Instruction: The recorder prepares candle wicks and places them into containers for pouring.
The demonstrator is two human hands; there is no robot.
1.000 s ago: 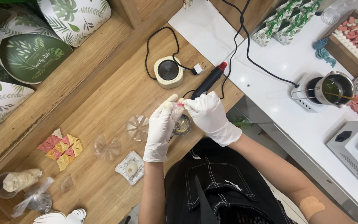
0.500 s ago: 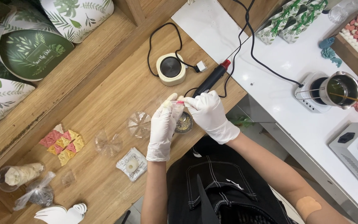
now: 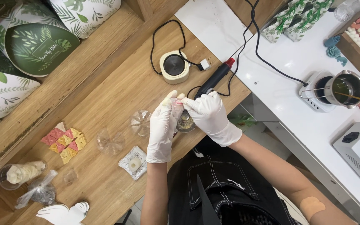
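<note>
Head view, looking straight down: a person in a black apron is sitting at the bottom centre of the frame, both hands in white gloves. The left hand and right hand are meeting at mid-frame, fingertips pinching a small clear piece between them; it is too small to tell exactly what it is. Just beneath the hands a small round tin is sitting on the wooden table.

Left of the hands, two clear faceted moulds are lying on the wood, with a small square packet below them. Further left, pink and yellow pieces are lying in a cluster. At the lower left, a clear bag and a cup are resting near the table edge.

Above the hands, a black tool with a red tip is lying beside a small round cream hotplate, cords trailing. At the upper left, leaf-printed boxes are stacked. At the right, on a white counter, a metal pot is sitting on a white burner.
</note>
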